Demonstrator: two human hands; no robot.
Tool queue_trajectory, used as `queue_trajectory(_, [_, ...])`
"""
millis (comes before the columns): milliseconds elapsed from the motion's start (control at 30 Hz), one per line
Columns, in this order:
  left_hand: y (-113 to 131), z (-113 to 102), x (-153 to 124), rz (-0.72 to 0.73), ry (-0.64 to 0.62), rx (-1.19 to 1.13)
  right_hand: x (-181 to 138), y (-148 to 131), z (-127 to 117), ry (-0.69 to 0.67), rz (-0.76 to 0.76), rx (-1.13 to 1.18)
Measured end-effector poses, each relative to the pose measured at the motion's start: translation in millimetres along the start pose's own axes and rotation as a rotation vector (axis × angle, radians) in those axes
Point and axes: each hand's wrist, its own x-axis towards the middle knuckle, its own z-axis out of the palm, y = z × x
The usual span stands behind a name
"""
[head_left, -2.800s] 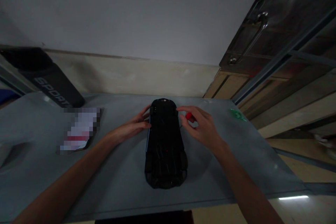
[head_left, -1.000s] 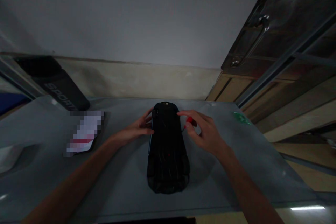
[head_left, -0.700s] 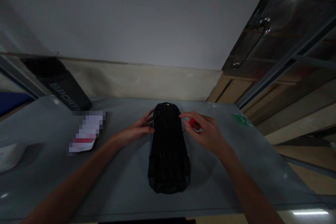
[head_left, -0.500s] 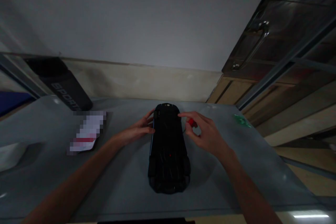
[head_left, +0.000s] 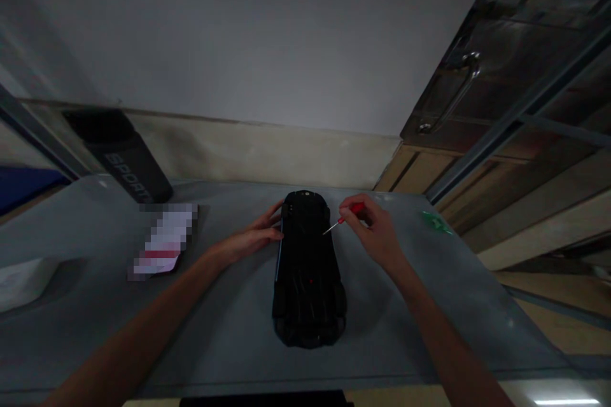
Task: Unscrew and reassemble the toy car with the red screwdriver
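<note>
A black toy car lies upside down on the grey table, its underside and wheels facing up. My left hand holds the car's left edge, thumb and fingers against its side. In my right hand is a small screwdriver with a red handle, pinched between thumb and fingers. Its thin metal shaft points down and left, with the tip over the right part of the car's underside. Whether the tip touches the car I cannot tell. A small red spot shows on the underside nearer to me.
To the left a dark bottle marked SPORT leans near the wall, beside a blurred-out packet. A white object sits at the far left. Green plastic lies on the table at right. A metal door handle shows beyond.
My right hand has turned and lifted slightly away from the car, so the screwdriver's shaft now shows slanting over the underside. My left hand stays at the car's left edge.
</note>
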Motion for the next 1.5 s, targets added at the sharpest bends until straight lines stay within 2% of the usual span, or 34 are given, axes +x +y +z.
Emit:
queue_trajectory(200, [0.6,1.9,-1.7,0.007,0.0,0.004,-2.1,-14.4,17.9,-0.104,0.007,0.062])
queue_trajectory(333, [3.6,5.7,-3.2,-0.003,0.016,0.013,0.4,-29.5,32.5,-0.215,-0.063,0.042])
queue_trajectory(667, [0.5,5.0,-1.2,0.033,-0.018,-0.096,13.7,-46.6,43.4,-0.436,-0.203,-0.142])
queue_trajectory(800, [-1.8,3.0,-1.5,0.044,-0.014,-0.129,20.4,-57.9,44.4,-0.527,-0.256,-0.303])
queue_trajectory(933, [-2.8,3.2,1.5,0.099,-0.062,-0.141,31.6,-82.0,45.9,-0.646,-0.241,-0.487])
queue_trajectory(1100, [-1.4,6.6,3.1,0.129,-0.062,-0.107,46.2,-107.7,51.3,-0.73,-0.222,-0.557])
queue_trajectory(1333, [-7.6,2.7,3.7,0.093,-0.009,-0.09,54.0,-118.3,58.1,-0.78,-0.158,-0.693])
queue_trajectory(1500, [-1.6,7.6,1.7,0.088,-0.02,-0.071,52.5,-121.1,56.1,-0.789,-0.143,-0.769])
